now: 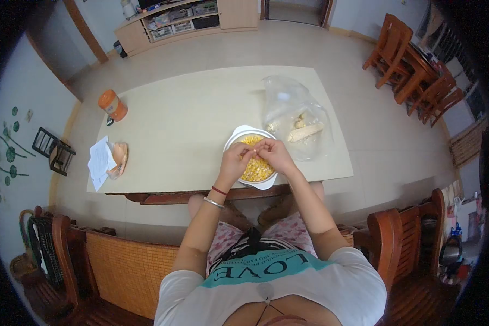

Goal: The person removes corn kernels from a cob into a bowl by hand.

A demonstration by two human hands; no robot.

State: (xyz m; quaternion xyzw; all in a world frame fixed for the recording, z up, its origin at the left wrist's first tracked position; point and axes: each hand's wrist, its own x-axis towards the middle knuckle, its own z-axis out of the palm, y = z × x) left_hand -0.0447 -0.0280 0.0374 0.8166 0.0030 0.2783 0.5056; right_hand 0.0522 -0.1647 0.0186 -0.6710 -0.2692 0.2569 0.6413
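A white bowl (264,185) with two side handles stands near the table's front edge, full of loose yellow corn kernels (257,174). Over it, my left hand (235,162) and my right hand (276,156) meet with fingertips pinched close together. Something small and pale may be between them, too small to make out. To the right of my right hand lies a clear plastic bag (285,89). Stripped corn cobs (305,132) and a few pale scraps rest on or in it.
The pale table (179,125) also carries an orange canister (112,105), white papers (99,163) and a wrapped bread-like packet (119,158) on the left. A wooden bench (125,261) is behind me. Wooden chairs (390,49) stand far right.
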